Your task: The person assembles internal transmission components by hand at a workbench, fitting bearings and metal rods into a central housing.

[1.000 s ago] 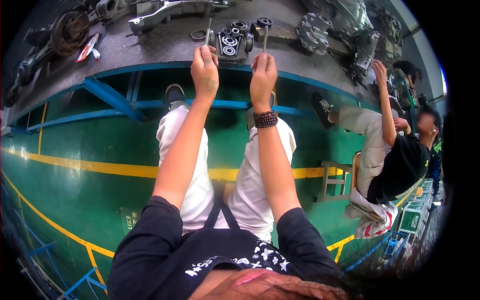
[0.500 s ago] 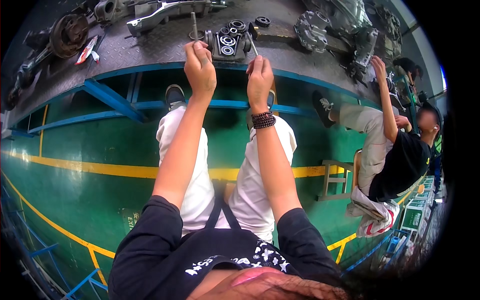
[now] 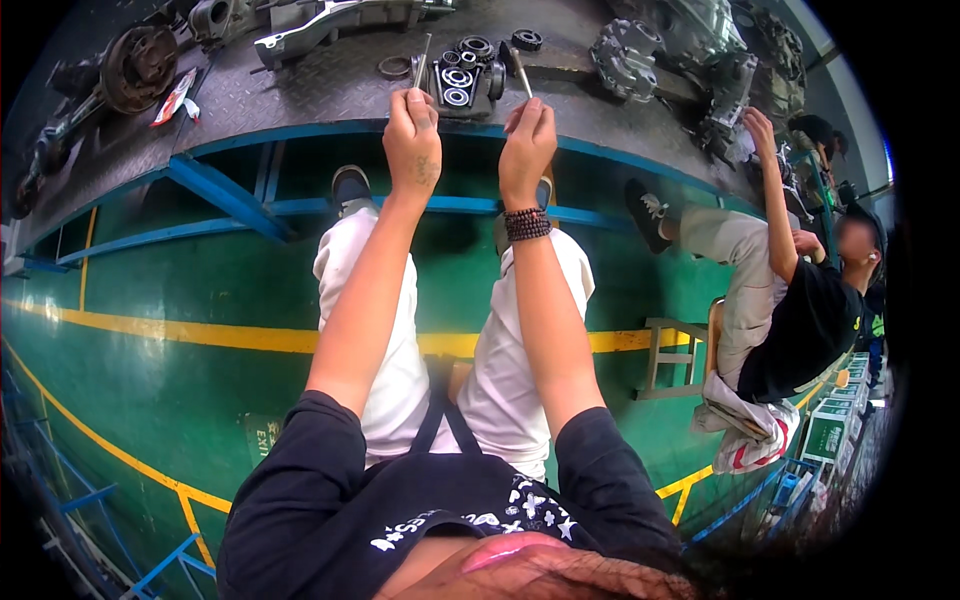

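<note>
My left hand (image 3: 412, 145) is closed around the lower end of a slim metal rod (image 3: 423, 60), which points up and leans slightly right. In my closed right hand (image 3: 528, 155) is a second metal rod (image 3: 522, 72), tilted to the left with a darker upper end. Both hands are raised at the near edge of the workbench (image 3: 270, 105). Between and beyond the rods sits a dark metal block (image 3: 472, 108) with ball bearings (image 3: 457, 78) on it. A flat metal ring (image 3: 394, 67) lies left of the block, and a toothed gear (image 3: 526, 40) lies behind it to the right.
Gearbox housings (image 3: 623, 60) stand on the bench at right, and a brake drum assembly (image 3: 140, 70) at left. Near it lies a red-and-white packet (image 3: 175, 98). Blue framing (image 3: 225, 200) runs under the bench. At right, another person (image 3: 800, 310) sits beside a stool (image 3: 672, 358).
My left hand has shifted right, bringing its rod closer to the block and uncovering the flat ring. My right hand has moved slightly right and up with its rod.
</note>
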Available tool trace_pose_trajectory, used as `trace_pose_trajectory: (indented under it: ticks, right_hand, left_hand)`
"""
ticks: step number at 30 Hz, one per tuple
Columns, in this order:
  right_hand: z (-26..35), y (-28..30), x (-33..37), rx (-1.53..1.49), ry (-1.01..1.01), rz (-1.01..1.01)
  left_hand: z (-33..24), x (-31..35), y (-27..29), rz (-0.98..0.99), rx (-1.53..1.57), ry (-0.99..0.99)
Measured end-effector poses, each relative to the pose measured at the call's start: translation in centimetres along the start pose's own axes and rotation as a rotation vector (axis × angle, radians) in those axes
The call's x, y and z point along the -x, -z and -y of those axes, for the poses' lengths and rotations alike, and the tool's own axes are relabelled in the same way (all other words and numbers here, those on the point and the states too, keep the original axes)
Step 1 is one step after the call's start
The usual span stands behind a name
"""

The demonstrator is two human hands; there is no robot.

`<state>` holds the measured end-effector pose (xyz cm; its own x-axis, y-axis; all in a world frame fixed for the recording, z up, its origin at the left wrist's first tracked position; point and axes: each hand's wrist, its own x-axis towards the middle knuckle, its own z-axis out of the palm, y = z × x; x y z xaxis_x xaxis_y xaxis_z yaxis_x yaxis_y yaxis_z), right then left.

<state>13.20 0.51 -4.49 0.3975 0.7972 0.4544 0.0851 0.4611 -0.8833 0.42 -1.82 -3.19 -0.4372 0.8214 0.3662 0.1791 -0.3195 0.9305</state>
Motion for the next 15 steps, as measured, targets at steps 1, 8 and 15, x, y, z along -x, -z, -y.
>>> trace_pose_trajectory:
  ticks: [1,8,15]
  right_hand:
    - [-0.2,0.0,-0.1,0.000,-0.003,0.000]
    - [-1.2,0.3,0.1,0.340,-0.056,0.019]
    - [-0.5,0.7,0.4,0.159,-0.063,0.046]
  left_hand:
    - [0.1,0.0,0.0,-0.018,0.030,-0.011]
    - [0.4,-0.1,0.0,-0.040,0.032,0.001]
    - [0.1,-0.7,-0.4,-0.067,0.164,-0.024]
